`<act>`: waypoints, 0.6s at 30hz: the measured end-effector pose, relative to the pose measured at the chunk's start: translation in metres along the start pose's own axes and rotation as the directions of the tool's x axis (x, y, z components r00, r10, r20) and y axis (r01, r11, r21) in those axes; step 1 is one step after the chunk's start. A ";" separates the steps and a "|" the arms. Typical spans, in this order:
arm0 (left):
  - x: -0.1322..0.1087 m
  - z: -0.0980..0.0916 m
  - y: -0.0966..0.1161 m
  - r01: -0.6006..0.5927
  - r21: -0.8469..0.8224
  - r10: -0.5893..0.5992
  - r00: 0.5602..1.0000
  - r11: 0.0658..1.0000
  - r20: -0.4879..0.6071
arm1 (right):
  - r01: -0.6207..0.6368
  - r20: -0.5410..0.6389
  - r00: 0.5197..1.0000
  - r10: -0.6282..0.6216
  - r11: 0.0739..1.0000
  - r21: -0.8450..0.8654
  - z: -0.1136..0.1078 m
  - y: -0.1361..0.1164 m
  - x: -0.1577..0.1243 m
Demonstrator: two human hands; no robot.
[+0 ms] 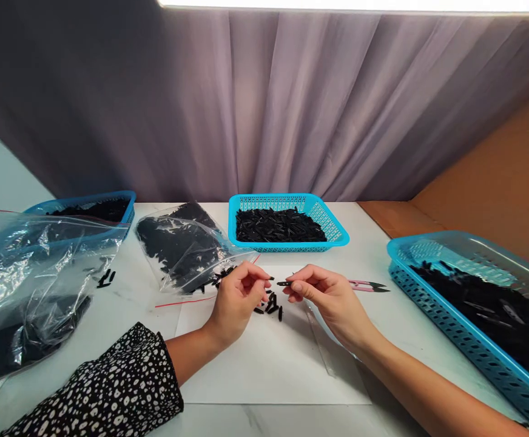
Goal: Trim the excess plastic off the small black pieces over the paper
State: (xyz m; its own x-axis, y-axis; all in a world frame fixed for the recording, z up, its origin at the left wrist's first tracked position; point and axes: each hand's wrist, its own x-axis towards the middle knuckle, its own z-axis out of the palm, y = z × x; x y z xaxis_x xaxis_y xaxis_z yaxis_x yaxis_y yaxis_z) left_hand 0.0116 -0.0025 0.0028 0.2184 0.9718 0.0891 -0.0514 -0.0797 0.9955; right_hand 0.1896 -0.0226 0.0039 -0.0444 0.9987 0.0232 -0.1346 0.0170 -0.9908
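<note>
My left hand (pixel 237 300) is closed in a pinch on a tiny black piece (pixel 272 278) that barely shows past the fingertips. Opposite it, my right hand (pixel 321 294) pinches a short, slim black piece (pixel 284 283) between thumb and forefinger, its tip pointing left. A small gap parts the two hands. Below them, several small black pieces (pixel 272 303) lie loose on a white sheet (pixel 264 370). More black pieces spill beside my left hand from the mouth of a clear zip bag (pixel 178 243). What exactly the pieces are, I cannot make out.
A blue basket (pixel 287 246) of long black pieces stands at the back. Another blue basket (pixel 455 321) with black contents is at right, and a third blue basket (pixel 130 209) at far left. Pink-handled thread snips (pixel 369 285) lie right of my hands. A large clear bag (pixel 32 285) fills the left.
</note>
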 end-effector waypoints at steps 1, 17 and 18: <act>0.000 0.000 0.000 -0.014 0.013 0.013 1.000 1.000 0.018 | 0.014 -0.002 1.000 -0.014 1.000 -0.021 0.001 -0.001 0.000; 0.004 0.000 0.002 0.204 -0.156 -0.195 0.978 0.966 0.071 | 0.074 0.127 0.990 -0.066 0.995 -0.063 0.005 -0.002 -0.008; 0.004 0.000 0.002 0.195 -0.155 -0.185 0.980 0.968 0.078 | 0.067 0.125 0.990 -0.060 0.996 -0.057 0.006 -0.002 -0.008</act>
State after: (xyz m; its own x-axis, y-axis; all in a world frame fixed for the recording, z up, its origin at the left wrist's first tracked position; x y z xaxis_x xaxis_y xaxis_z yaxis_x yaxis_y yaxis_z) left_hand 0.0119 0.0014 0.0051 0.2990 0.9495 -0.0947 -0.1581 0.1472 0.9764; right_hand 0.1846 -0.0312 0.0067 -0.1598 0.9822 0.0989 -0.0806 0.0869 -0.9930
